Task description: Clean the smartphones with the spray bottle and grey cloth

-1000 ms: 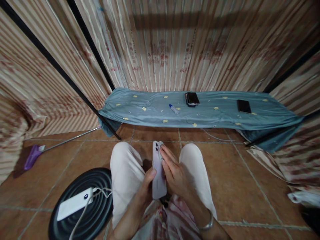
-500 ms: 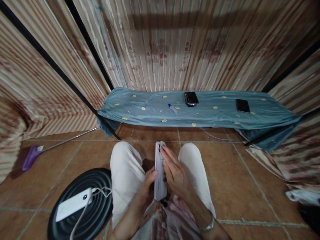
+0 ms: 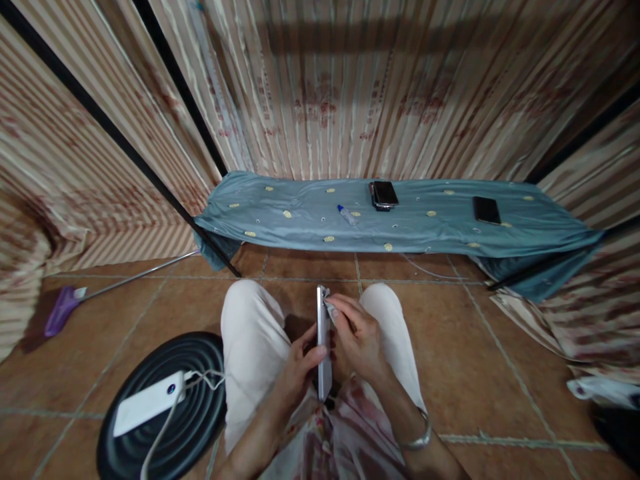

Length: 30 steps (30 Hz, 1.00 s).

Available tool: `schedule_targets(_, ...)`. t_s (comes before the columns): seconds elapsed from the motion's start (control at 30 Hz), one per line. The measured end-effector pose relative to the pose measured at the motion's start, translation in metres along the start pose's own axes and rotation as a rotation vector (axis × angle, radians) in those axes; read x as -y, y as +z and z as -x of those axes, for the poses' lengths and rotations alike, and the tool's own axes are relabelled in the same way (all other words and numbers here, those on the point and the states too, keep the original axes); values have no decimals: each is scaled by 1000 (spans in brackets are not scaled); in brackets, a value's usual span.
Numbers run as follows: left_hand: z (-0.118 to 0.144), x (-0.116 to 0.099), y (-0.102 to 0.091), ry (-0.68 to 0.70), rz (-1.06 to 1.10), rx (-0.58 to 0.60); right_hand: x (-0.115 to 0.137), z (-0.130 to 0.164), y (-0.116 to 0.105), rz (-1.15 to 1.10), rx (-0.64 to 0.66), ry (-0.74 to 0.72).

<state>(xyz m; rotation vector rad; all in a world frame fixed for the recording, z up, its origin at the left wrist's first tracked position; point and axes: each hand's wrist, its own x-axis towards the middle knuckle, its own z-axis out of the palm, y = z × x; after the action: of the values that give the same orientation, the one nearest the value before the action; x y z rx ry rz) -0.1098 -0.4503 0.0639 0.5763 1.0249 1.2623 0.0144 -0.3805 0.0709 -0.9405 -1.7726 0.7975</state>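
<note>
Between my knees, my left hand [image 3: 304,363] grips a silvery-lilac smartphone [image 3: 324,380] by its lower half. The phone is upright and turned nearly edge-on, with its camera end farthest from me. My right hand [image 3: 356,330] pinches a small grey cloth [image 3: 329,308] against the phone's back near the camera lenses. Most of the cloth is hidden under the fingers. A metal bangle [image 3: 419,433] circles my right wrist.
Ahead is a low bench with a blue-green cloth [image 3: 300,223], bearing a small blue-capped bottle [image 3: 346,215], stacked dark phones [image 3: 385,193] and another dark phone [image 3: 487,210]. At left, a white power bank [image 3: 150,403] lies on a round black stool [image 3: 113,443]; a purple-headed brush [image 3: 63,310] is beyond.
The phone has turned more edge-on and shifted slightly right. My right fingers, flat against its back before, are now bent into a pinch on the cloth near the lenses.
</note>
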Motion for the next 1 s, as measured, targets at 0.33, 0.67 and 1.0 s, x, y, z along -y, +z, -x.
schedule_targets(0.33, 1, 1, 2, -39, -2, -4, 11, -1, -4, 197, -30, -220)
schedule_targets(0.67, 9, -4, 6, -66, -15, -58, -7, -10, -4, 97, -14, -73)
schedule_targets(1.0, -2, -3, 7, -35, -58, -50, 7, -1, -12, 268, 104, -382)
